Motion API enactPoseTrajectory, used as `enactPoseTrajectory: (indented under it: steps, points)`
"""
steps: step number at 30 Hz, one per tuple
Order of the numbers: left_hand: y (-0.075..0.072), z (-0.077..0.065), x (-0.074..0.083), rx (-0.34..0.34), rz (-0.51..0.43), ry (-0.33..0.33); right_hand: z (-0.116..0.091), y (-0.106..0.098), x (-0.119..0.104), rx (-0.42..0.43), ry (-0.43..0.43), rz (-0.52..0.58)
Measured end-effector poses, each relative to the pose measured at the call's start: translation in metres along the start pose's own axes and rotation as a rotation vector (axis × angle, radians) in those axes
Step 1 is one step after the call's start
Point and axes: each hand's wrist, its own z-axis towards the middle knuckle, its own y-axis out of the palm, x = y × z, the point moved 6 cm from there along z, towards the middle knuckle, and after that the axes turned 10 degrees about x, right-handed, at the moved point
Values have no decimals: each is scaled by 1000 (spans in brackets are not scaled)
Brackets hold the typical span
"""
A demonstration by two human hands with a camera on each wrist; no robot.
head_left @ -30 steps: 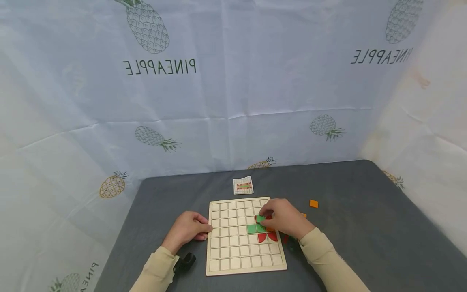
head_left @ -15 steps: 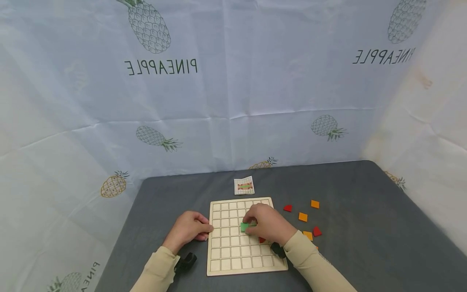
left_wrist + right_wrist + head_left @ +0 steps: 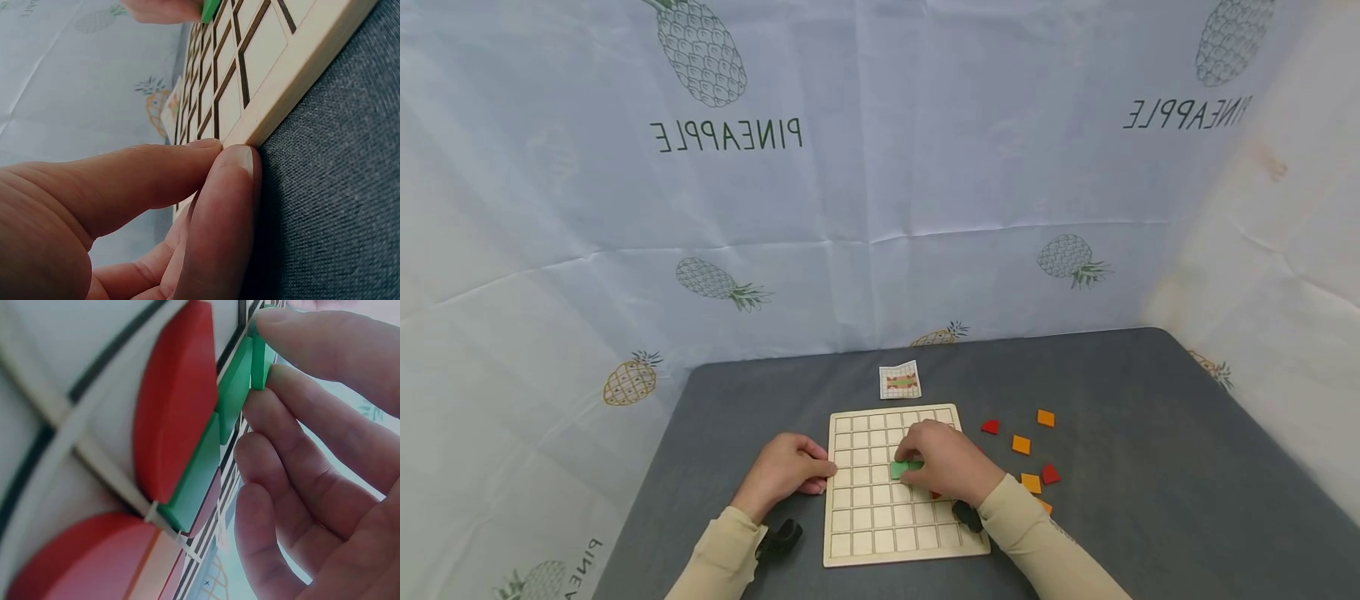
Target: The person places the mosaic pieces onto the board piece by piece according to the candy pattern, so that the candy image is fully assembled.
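Note:
A wooden grid board [image 3: 872, 529] lies on the dark table. My left hand [image 3: 784, 468] holds its left edge, thumb and forefinger tips meeting at the rim [image 3: 269, 119] in the left wrist view. My right hand [image 3: 951, 461] pinches a green square tile [image 3: 898, 471] over a cell near the board's middle. In the right wrist view this tile [image 3: 258, 362] stands tilted between thumb and forefinger, beside two green tiles [image 3: 234, 394] set in the grid. Red curved pieces [image 3: 178, 406] sit next to them, mostly hidden by the hand in the head view.
Right of the board lie loose orange squares [image 3: 1021, 445] and red pieces [image 3: 1050, 474]. A small printed card [image 3: 900, 381] with a coloured grid pattern lies behind the board. A pineapple-print cloth [image 3: 865, 192] hangs at the table's back edge.
My right hand has carried the green tile leftward across the board, then lowered it slightly at the end of the green row. Loose pieces at right came into view. The left hand stayed put.

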Motion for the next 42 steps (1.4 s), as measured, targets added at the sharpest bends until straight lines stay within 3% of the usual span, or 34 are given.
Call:
enactPoseTrajectory:
  steps: [25, 34, 42]
  points:
    - [6, 2, 4, 6, 14, -12, -4, -5, 5, 11, -2, -30]
    - [3, 1, 2, 9, 8, -21, -16, -38, 29, 40, 65, -77]
    - [2, 1, -2, 1, 3, -13, -58, -69, 64, 34, 163, -110]
